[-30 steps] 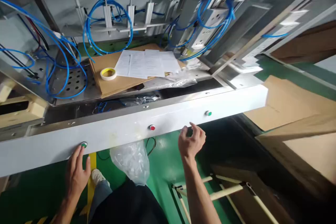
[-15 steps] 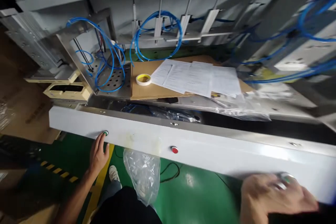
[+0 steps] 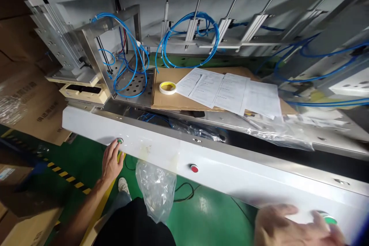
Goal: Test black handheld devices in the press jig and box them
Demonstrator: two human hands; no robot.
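Note:
My left hand (image 3: 112, 162) reaches up to the white front panel (image 3: 161, 142) of a machine, a fingertip on the left green button (image 3: 120, 140). Its other fingers are loosely stretched, and nothing is held. At the lower right, my right hand (image 3: 291, 225) is partly blurred and cut off by the picture's edge. The fingers are apart, with one tip by the rim of the right green button (image 3: 330, 220); whether it presses I cannot tell. Between the hands, a red button (image 3: 194, 168) sits on the same panel, untouched.
Behind the panel, a cardboard sheet (image 3: 178, 102) bears printed papers (image 3: 219, 90) and a tape roll (image 3: 167, 88). Blue air hoses (image 3: 190, 38) hang in coils near metal cylinders (image 3: 223, 32). A clear plastic bag (image 3: 157, 188) hangs below the panel. Cardboard boxes (image 3: 43, 111) stand left.
The view has shifted, so the machine appears farther right and sharper. My left hand stays at its button. My right hand has shifted left of its button, uncovering more of the green face.

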